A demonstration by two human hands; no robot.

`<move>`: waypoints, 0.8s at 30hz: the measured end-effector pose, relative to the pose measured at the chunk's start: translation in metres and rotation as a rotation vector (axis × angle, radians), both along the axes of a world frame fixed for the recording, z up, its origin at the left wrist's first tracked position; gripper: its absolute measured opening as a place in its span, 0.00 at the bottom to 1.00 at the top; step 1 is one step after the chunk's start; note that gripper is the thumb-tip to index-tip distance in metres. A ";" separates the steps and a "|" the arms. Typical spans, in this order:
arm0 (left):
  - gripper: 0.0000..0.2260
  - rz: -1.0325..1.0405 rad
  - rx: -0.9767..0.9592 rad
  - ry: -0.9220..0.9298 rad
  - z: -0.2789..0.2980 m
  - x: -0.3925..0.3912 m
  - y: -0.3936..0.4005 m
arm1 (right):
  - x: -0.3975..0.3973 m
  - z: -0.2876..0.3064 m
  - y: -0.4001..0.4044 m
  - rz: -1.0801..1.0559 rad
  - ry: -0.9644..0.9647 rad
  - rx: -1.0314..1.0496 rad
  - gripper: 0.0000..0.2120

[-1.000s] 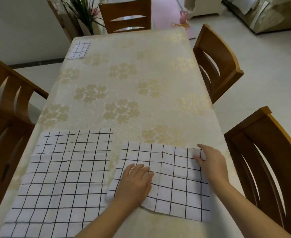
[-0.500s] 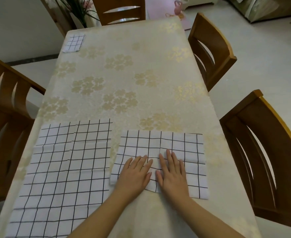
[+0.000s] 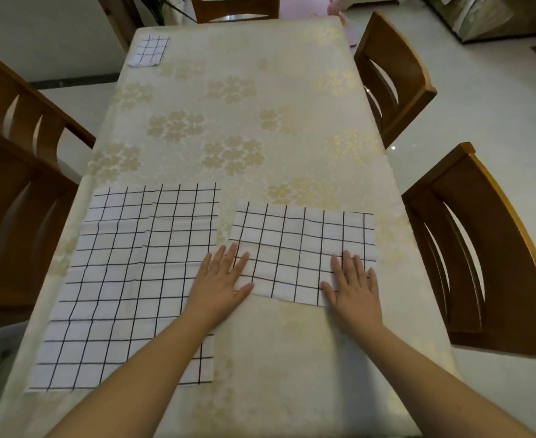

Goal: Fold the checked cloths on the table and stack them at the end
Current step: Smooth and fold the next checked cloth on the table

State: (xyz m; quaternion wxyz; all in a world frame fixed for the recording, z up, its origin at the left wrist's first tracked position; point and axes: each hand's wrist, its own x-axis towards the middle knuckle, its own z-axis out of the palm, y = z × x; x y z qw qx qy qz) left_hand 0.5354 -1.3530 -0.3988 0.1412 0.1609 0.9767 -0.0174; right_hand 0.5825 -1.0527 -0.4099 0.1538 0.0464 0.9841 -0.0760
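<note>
Hands now apart — cloth corners.

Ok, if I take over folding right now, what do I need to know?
Left hand and right hand: both flat, fingers straight, pressing the half-folded checked cloth at its left and right ends.
Unfolded checked cloth lies spread to its left.
Small folded cloth sits at the far left corner of the table.
Done: one cloth folded small, one part-folded.
Left: finish this fold, fold the big one, stack all.
</note>
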 end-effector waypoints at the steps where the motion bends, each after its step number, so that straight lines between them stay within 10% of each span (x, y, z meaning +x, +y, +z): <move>1: 0.31 0.000 -0.018 0.005 0.002 0.001 -0.001 | 0.003 0.001 0.000 -0.010 0.007 0.005 0.36; 19: 0.28 -0.072 0.093 -0.115 -0.004 0.037 -0.006 | 0.026 0.005 -0.016 -0.010 -0.029 -0.032 0.37; 24: 0.15 -0.087 0.339 0.298 0.009 0.019 0.017 | 0.009 0.012 -0.027 -0.034 0.074 -0.076 0.35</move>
